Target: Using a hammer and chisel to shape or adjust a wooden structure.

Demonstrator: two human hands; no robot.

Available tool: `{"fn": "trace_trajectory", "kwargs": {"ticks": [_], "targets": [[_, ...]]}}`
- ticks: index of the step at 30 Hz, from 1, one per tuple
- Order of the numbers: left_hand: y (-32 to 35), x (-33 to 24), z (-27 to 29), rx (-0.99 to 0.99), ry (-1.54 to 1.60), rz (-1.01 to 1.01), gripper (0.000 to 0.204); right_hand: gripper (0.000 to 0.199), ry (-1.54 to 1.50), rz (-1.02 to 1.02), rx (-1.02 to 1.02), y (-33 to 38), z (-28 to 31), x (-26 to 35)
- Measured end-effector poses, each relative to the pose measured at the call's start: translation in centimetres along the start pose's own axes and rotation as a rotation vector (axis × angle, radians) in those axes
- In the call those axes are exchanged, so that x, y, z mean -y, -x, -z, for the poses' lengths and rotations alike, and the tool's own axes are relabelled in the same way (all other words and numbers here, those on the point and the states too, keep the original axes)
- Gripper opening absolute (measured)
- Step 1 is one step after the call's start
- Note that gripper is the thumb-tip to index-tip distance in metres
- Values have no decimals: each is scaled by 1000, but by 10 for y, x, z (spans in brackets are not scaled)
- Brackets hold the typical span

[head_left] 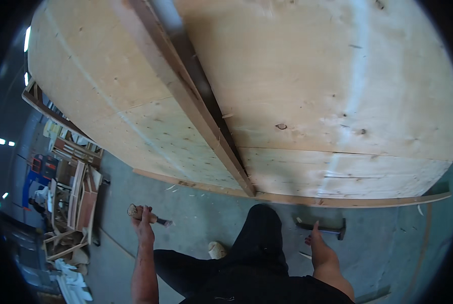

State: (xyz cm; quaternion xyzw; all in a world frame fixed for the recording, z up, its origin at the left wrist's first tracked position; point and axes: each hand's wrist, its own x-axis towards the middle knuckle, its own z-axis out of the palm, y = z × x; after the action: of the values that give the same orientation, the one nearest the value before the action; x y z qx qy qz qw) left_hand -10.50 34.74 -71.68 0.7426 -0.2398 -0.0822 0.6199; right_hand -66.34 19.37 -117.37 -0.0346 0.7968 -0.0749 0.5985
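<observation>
My left hand (144, 224) is closed round a chisel (135, 211) with a wooden handle; its dark blade points right, over the floor. At the right, my right hand (317, 243) is closed on a hammer (331, 230) by its dark handle, the head toward the right. The thumb lies across the handle, and part of the grip is hidden. In front of me a large pale plywood panel (287, 91) rises, with a wooden beam (201, 114) running up it. Along its lower edge lies a thin wooden strip (338, 202). Neither tool touches the panel.
My bent legs (257, 238) and one light shoe (217, 250) are below. Wood chips (171, 188) lie on the grey floor (186, 223). At the left stand wooden frames and offcuts (79, 197), beside a dark toolbox (45, 166) and white scraps (72, 281).
</observation>
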Motion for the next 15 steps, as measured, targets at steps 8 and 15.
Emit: {"fn": "trace_trajectory", "kwargs": {"ticks": [8, 15], "targets": [[-26, -68, -77, 29, 364, 23, 42, 49, -595, -41, 149, -93, -63, -25], [-75, -92, -150, 72, 906, -52, 36, 28, 1166, 773, 466, -77, 84, -44]]}}
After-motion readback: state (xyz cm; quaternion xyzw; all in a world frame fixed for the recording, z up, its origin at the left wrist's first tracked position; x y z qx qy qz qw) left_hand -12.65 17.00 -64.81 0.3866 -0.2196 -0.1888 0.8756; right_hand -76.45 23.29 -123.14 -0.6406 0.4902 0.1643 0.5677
